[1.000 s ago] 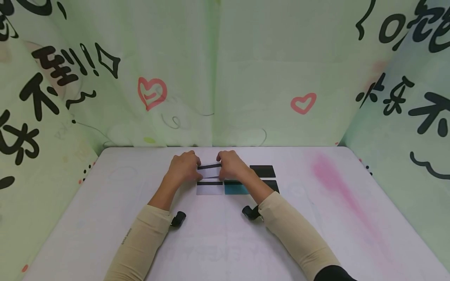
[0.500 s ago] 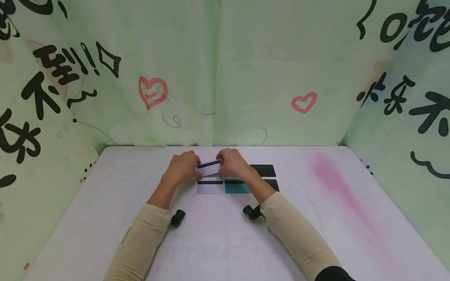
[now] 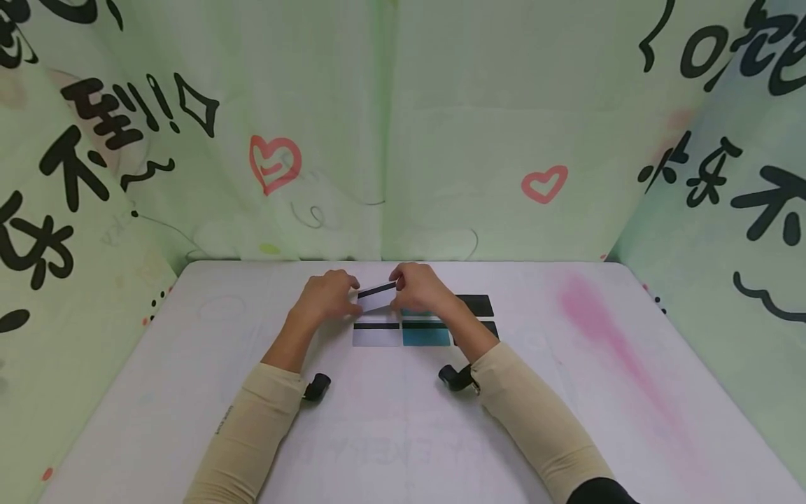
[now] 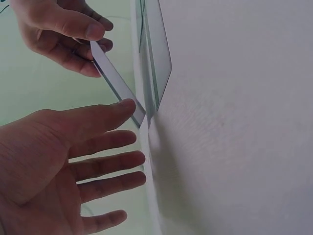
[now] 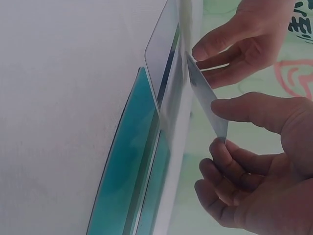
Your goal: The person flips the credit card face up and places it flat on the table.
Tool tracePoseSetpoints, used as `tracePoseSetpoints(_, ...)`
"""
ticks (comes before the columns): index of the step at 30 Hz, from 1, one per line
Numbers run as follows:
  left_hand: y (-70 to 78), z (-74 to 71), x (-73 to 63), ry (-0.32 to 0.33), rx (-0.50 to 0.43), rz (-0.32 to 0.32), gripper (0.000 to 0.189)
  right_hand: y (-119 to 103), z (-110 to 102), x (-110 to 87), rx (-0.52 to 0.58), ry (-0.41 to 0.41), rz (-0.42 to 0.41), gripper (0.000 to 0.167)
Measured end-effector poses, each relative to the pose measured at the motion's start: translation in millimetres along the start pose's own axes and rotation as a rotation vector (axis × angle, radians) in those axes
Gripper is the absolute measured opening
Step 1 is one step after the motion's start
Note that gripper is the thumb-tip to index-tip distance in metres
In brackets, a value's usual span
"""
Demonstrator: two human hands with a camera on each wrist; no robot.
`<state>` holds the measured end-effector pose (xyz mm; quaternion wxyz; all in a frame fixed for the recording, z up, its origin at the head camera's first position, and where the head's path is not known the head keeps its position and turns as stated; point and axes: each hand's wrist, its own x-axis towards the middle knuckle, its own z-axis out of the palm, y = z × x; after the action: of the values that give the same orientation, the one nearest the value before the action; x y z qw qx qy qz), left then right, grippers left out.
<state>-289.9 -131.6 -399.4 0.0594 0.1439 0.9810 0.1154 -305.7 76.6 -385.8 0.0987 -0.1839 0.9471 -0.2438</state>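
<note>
A pale lilac card with a dark stripe (image 3: 378,297) is raised at a slant between the hands, its right end higher. My right hand (image 3: 422,288) pinches that end; in the right wrist view the thumb (image 5: 244,108) lies on the card's face (image 5: 209,95) and curled fingers are behind. Around the left end is my left hand (image 3: 324,297), its fingers straight and spread in the left wrist view, with the thumb tip (image 4: 128,106) right at the card's lower end (image 4: 134,105). Directly in front lie a lilac card (image 3: 376,338) and a teal card (image 3: 426,338), both striped.
Two black cards (image 3: 476,305) lie to the right, the nearer one partly hidden by the right forearm. Another teal card (image 3: 412,312) peeks out under the right hand. The white table (image 3: 390,420) ends at a green curtain (image 3: 453,140) behind the cards.
The right hand has risen slightly and shifted right, lifting and tilting the lilac card further. A teal card now shows beneath that hand. The left hand has barely moved.
</note>
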Motion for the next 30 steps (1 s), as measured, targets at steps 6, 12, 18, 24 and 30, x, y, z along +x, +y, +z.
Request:
tracePoseSetpoints(6, 0.9, -3.2, -0.5, -0.001, -0.011, -0.007, 0.048, 2, -5, -3.7, 0.017, 0.012, 0.001, 0.048)
tracePoseSetpoints(12, 2.6, -7.2, -4.3, -0.01, -0.024, 0.002, 0.049, 4, -9, -7.1, 0.04, 0.008, 0.015, 0.049)
tracePoseSetpoints(18, -0.4, -7.6, -5.9, -0.003, -0.05, 0.01, 0.048, 5, -13, -10.7, 0.049, 0.001, 0.008, 0.05)
tracePoseSetpoints(24, -3.4, -4.8, -5.3, -0.007, -0.076, 0.007, 0.048, 6, -16, -12.9, 0.061, -0.01, 0.018, 0.052)
tracePoseSetpoints(30, -2.7, -6.3, -5.7, -0.007, -0.076, 0.004, 0.048, 6, -20, -14.2, 0.063, -0.007, 0.015, 0.052)
